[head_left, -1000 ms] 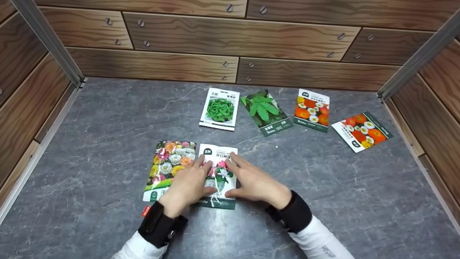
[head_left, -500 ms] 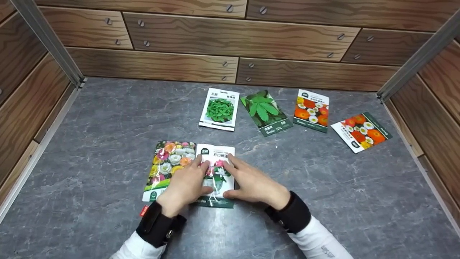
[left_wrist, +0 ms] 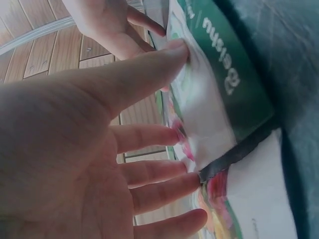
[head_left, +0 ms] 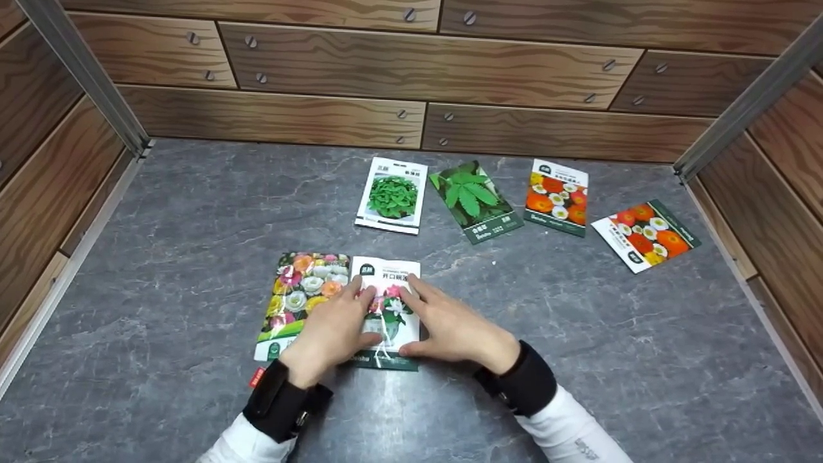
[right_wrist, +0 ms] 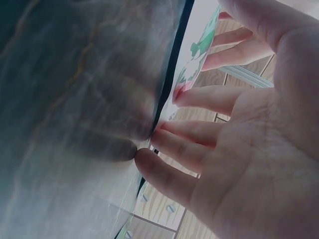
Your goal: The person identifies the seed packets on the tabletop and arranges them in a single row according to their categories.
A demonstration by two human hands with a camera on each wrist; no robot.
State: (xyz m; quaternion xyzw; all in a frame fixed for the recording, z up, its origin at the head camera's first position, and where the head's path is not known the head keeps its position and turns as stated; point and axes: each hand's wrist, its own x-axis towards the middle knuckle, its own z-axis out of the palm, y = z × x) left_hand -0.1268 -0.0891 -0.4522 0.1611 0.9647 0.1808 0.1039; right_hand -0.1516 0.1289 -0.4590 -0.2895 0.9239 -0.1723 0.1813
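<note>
Two seed packets lie side by side on the grey tabletop in the head view. One is a water-lily seed packet with a white top and green bottom band; to its left is a mixed-flower seed packet. In the left wrist view a narrow dark strip shows between them. My left hand rests across their meeting edges, fingers extended, thumb on the water-lily packet. On that packet's right side my right hand touches with spread, relaxed fingers. Neither hand pinches anything. The left hand hides part of both packets.
Further back lie a white leafy-green packet, a tilted green-leaf packet, an orange-flower packet and a second, turned orange-flower packet. Wood-patterned walls bound the grey tabletop at the back and sides.
The water-lily packet has slid slightly left, closer to the mixed-flower packet, and my right hand has moved left with it. Over the last half second almost nothing has moved.
</note>
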